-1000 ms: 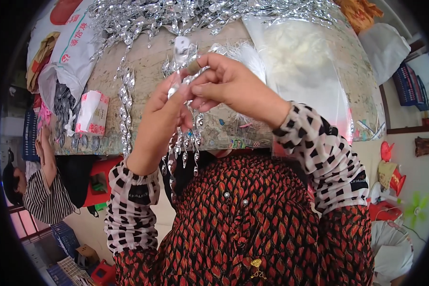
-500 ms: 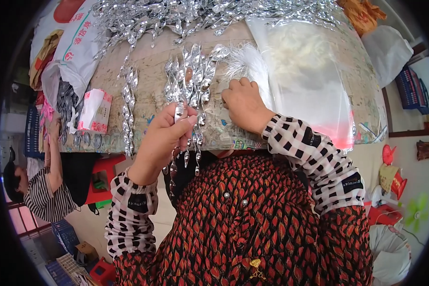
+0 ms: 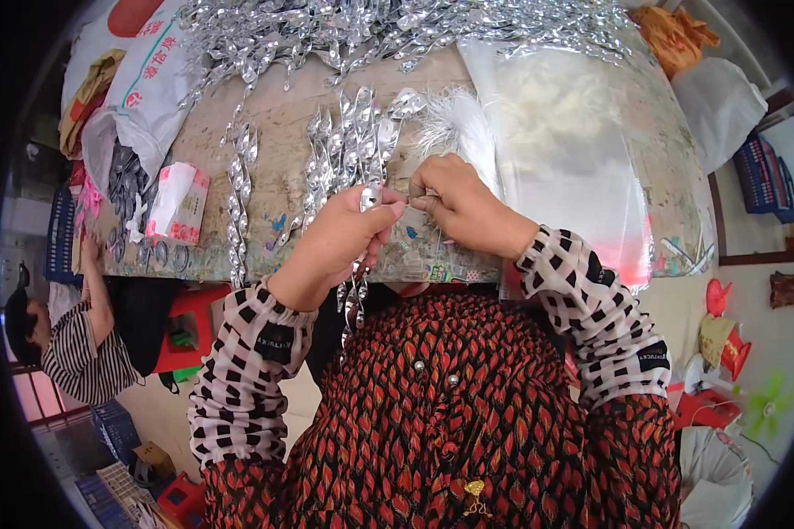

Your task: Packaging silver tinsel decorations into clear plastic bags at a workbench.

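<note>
My left hand (image 3: 340, 231) is closed around a shiny silver spiral strip (image 3: 354, 300), whose twisted tail hangs below the fingers toward the table's front edge. Beside it, my right hand (image 3: 472, 210) has its fingertips pinched together, nearly meeting the left thumb and forefinger. What the right fingers grip is too small to make out. Just beyond my left hand lies a bunch of similar silver spirals (image 3: 362, 132). A bundle of white threads (image 3: 475, 145) rests behind my right hand.
Clear plastic bags (image 3: 565, 167) lie flat at the right. A large heap of silver spirals (image 3: 370, 35) covers the far side. On the left are a single spiral strand (image 3: 239, 207), a tissue box (image 3: 178, 203) and a white sack (image 3: 141, 88). Another person (image 3: 88, 344) works at the far left.
My right hand has come away from the white threads and moved left and nearer, up to my left hand. My left hand, still holding the silver spiral strip, has shifted slightly right.
</note>
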{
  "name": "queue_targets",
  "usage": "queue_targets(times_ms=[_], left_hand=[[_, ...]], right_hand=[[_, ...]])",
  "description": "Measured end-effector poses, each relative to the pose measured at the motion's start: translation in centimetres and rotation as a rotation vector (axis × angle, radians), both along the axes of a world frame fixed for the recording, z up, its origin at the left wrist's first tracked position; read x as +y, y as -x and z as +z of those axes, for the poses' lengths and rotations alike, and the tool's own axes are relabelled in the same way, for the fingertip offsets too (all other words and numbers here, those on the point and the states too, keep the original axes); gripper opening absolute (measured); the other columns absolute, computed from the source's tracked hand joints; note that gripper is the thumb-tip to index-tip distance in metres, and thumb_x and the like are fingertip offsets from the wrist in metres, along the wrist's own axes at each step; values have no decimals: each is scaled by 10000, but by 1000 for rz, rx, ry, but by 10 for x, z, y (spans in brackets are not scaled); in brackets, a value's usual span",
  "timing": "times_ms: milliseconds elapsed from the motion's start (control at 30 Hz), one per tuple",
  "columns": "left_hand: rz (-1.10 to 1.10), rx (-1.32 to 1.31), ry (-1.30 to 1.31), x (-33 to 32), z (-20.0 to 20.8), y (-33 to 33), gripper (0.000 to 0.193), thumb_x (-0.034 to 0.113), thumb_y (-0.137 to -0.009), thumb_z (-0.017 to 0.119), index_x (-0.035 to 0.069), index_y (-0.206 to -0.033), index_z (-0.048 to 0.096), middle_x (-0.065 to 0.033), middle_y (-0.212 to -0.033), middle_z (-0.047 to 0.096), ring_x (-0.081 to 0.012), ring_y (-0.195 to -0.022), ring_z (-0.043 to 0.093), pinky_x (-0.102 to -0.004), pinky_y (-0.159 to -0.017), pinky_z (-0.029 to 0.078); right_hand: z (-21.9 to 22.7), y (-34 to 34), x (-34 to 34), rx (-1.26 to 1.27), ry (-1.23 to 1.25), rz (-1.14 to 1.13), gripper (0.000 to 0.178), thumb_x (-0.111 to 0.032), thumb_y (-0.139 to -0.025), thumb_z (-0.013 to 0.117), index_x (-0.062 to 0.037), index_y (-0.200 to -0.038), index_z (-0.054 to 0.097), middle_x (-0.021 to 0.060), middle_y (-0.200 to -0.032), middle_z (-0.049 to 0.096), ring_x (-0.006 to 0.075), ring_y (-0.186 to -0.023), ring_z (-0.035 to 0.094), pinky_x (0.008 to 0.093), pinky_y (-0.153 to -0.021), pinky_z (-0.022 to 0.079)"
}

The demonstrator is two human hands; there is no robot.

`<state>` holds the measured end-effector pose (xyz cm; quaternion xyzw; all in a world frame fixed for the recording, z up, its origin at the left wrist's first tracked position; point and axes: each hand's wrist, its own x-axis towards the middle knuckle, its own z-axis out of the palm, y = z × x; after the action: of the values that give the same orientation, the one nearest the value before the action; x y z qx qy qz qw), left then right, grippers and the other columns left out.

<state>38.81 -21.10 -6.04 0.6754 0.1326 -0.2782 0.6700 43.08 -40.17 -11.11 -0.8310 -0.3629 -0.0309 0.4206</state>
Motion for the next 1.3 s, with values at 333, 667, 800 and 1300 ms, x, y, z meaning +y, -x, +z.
queue_targets(times_ms=[333, 667, 800, 1300], left_hand=[[12, 2, -47, 0, -2, 1, 128, 140, -846, 647, 64, -890, 554, 14, -617, 494, -65, -454, 415, -224, -399, 319], [-23, 8, -42, 15, 14, 20, 165, 168, -824, 657, 44, -902, 580, 1, -617, 524, -67, -431, 449, -213, -387, 347], [-18, 56, -64, 17, 14, 31, 167, 178, -835, 651, 45, -905, 578, 5, -614, 522, -62, -418, 442, -205, -375, 336], [-18, 64, 511, 8, 7, 48, 334, 325, -986, 441, 56, -1184, 448, -55, -742, 512, -88, -474, 415, -212, -399, 352]], right_hand=[[1, 10, -3, -148, -42, -99, 132, -163, -860, 582, -104, -979, 584, 76, -985, 592, 288, -1035, 516, 457, -945, 318], [12, 30, -8, 49, -104, 156, 123, -123, -859, 599, -90, -977, 592, 97, -857, 585, 275, -831, 572, 445, -987, 360], [28, 43, -7, 39, -152, 127, 80, -111, -887, 581, -67, -953, 570, 77, -816, 583, 208, -725, 568, 356, -832, 463], [34, 59, 4, 502, -490, 3, 124, -129, -948, 540, -22, -1007, 521, -3, -872, 558, 41, -730, 516, 191, -629, 434]])
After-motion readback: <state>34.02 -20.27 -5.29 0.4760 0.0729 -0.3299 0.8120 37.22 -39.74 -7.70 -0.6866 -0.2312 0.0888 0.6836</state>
